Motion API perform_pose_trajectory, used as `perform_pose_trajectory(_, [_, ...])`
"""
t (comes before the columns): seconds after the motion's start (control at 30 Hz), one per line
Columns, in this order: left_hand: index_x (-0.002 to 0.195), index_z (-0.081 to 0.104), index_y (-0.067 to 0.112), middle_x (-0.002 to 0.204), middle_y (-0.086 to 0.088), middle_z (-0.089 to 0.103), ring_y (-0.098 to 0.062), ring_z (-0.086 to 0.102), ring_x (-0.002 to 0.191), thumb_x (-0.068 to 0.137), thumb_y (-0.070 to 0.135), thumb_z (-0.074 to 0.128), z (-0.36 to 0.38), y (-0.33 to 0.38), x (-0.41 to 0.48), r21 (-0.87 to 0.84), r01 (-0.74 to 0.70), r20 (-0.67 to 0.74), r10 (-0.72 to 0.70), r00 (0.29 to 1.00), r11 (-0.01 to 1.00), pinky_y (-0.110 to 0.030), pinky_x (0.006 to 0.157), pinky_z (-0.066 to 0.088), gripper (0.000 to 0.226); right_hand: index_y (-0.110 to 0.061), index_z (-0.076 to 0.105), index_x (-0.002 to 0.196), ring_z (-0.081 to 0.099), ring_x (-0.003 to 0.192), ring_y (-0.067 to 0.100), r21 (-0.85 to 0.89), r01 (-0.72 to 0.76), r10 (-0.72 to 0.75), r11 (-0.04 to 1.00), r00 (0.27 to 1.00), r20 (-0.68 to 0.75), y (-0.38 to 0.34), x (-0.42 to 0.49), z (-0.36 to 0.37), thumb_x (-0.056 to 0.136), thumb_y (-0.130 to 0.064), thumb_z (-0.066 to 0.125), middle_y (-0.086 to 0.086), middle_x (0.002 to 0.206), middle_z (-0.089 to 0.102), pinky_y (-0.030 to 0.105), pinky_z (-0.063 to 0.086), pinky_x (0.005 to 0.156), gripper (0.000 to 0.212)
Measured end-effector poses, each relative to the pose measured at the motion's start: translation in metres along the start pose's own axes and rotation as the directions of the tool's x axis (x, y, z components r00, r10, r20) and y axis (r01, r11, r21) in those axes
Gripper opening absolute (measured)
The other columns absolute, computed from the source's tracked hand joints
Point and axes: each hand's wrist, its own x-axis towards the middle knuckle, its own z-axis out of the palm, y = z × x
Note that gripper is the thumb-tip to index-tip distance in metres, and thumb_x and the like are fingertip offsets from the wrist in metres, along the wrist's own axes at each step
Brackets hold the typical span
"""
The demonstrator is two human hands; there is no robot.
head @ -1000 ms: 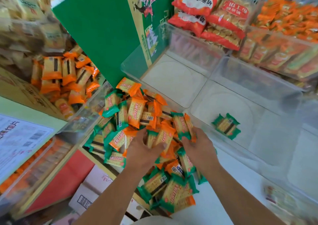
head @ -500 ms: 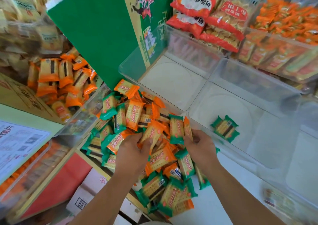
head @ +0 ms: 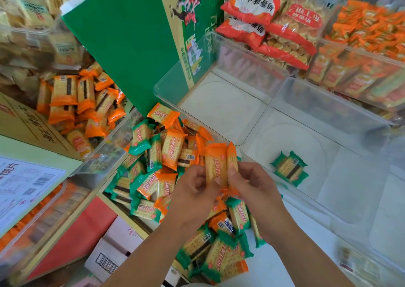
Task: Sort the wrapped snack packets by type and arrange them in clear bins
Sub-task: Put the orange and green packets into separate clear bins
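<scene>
A mixed pile of orange and green wrapped cracker packets (head: pixel 168 157) lies in front of me. My left hand (head: pixel 195 190) pinches an orange packet (head: pixel 215 164), held upright above the pile. My right hand (head: pixel 252 183) pinches a second orange packet (head: pixel 232 161) right beside it. Two green packets (head: pixel 289 169) lie in the near clear bin (head: pixel 328 201). The clear bin behind it on the left (head: pixel 219 102) holds nothing.
A green carton (head: pixel 131 45) stands upright behind the pile. A bin of orange packets (head: pixel 72 102) sits at the left. Red biscuit bags (head: pixel 274 23) and bins of orange snacks (head: pixel 361 45) fill the back right. A white label sheet (head: pixel 24 188) lies at the near left.
Both hands have risen out of the pile, each now pinching an orange packet held upright; before, they were digging among the packets.
</scene>
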Motion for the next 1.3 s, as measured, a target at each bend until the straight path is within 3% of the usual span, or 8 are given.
perform_pose_trajectory(0.4, [0.137, 0.060, 0.036, 0.113, 0.013, 0.073, -0.011, 0.071, 0.102, 0.111, 0.024, 0.043, -0.012, 0.010, 0.020, 0.086, -0.055, 0.277, 0.029, 0.960, 0.995, -0.038, 0.087, 0.061, 0.034, -0.041, 0.055, 0.137, 0.074, 0.101, 0.020, -0.067, 0.002, 0.012, 0.998, 0.978, 0.209, -0.043, 0.028, -0.008, 0.091, -0.014, 0.075, 0.001, 0.113, 0.074, 0.033, 0.058, 0.086, 0.057])
perform_pose_trajectory(0.57, [0.104, 0.071, 0.025, 0.083, 0.000, 0.068, -0.013, 0.063, 0.066, 0.108, 0.031, 0.050, -0.010, 0.026, 0.032, 0.111, -0.115, 0.114, 0.102, 0.988, 0.987, -0.025, 0.062, 0.048, 0.022, -0.051, 0.060, 0.127, 0.072, 0.095, 0.007, -0.259, 0.147, -0.078, 0.955, 0.962, 0.262, -0.077, 0.058, 0.011, 0.081, -0.018, 0.086, -0.006, 0.111, 0.071, 0.025, 0.056, 0.079, 0.062])
perform_pose_trajectory(0.7, [0.110, 0.068, 0.044, 0.088, 0.000, 0.068, -0.019, 0.066, 0.079, 0.104, 0.031, 0.057, -0.007, 0.027, 0.038, 0.045, -0.120, 0.040, 0.118, 0.992, 0.992, -0.031, 0.071, 0.056, 0.017, -0.045, 0.060, 0.129, 0.070, 0.080, 0.003, -0.340, 0.190, -0.151, 0.921, 0.979, 0.138, -0.090, 0.094, 0.023, 0.081, -0.014, 0.083, -0.008, 0.107, 0.066, 0.020, 0.055, 0.065, 0.062])
perform_pose_trajectory(0.8, [0.115, 0.068, 0.038, 0.098, 0.019, 0.064, 0.001, 0.061, 0.086, 0.100, 0.029, 0.065, -0.036, 0.013, 0.040, 0.283, -0.180, -0.242, 0.252, 0.937, 0.942, -0.017, 0.070, 0.049, 0.018, -0.043, 0.054, 0.132, 0.069, 0.090, 0.014, -0.593, 0.237, -0.256, 0.769, 0.965, 0.053, -0.094, 0.133, 0.019, 0.077, -0.022, 0.079, -0.010, 0.112, 0.067, 0.040, 0.060, 0.081, 0.063])
perform_pose_trajectory(0.97, [0.133, 0.061, 0.030, 0.130, 0.008, 0.056, -0.016, 0.054, 0.117, 0.092, 0.048, 0.070, -0.090, -0.020, 0.053, 0.578, 0.062, -0.433, 0.241, 0.869, 0.814, -0.032, 0.088, 0.047, 0.046, -0.033, 0.037, 0.150, 0.058, 0.115, 0.025, -0.928, 0.147, -0.056, 0.342, 0.989, 0.136, -0.085, 0.176, 0.028, 0.082, -0.026, 0.074, 0.002, 0.136, 0.058, 0.040, 0.053, 0.092, 0.077])
perform_pose_trajectory(1.13, [0.134, 0.057, 0.034, 0.119, 0.015, 0.055, -0.013, 0.060, 0.102, 0.093, 0.054, 0.066, -0.102, -0.030, 0.064, 0.565, 0.072, -0.378, 0.181, 0.908, 0.822, -0.025, 0.076, 0.046, 0.047, -0.027, 0.048, 0.146, 0.055, 0.126, 0.026, -0.926, 0.213, -0.185, 0.311, 0.969, 0.160, -0.082, 0.169, 0.046, 0.090, -0.047, 0.066, 0.003, 0.139, 0.055, 0.043, 0.050, 0.097, 0.062])
perform_pose_trajectory(1.2, [0.130, 0.059, 0.035, 0.118, 0.015, 0.057, -0.016, 0.064, 0.093, 0.094, 0.049, 0.067, -0.104, -0.032, 0.067, 0.532, 0.066, -0.377, 0.166, 0.911, 0.844, -0.026, 0.070, 0.048, 0.039, -0.027, 0.062, 0.128, 0.060, 0.111, 0.021, -0.848, 0.424, -0.455, 0.319, 0.853, 0.255, -0.080, 0.146, 0.063, 0.093, -0.036, 0.064, -0.003, 0.120, 0.059, 0.038, 0.051, 0.086, 0.036])
perform_pose_trajectory(1.3, [0.121, 0.068, 0.026, 0.118, 0.016, 0.059, -0.012, 0.065, 0.098, 0.096, 0.031, 0.069, -0.105, -0.039, 0.056, 0.525, -0.059, -0.408, 0.312, 0.858, 0.849, -0.027, 0.076, 0.054, 0.026, -0.031, 0.063, 0.120, 0.060, 0.100, 0.013, -0.714, 0.656, -0.402, 0.245, 0.739, 0.541, -0.072, 0.110, 0.102, 0.093, -0.039, 0.064, -0.011, 0.113, 0.060, 0.037, 0.053, 0.081, 0.028])
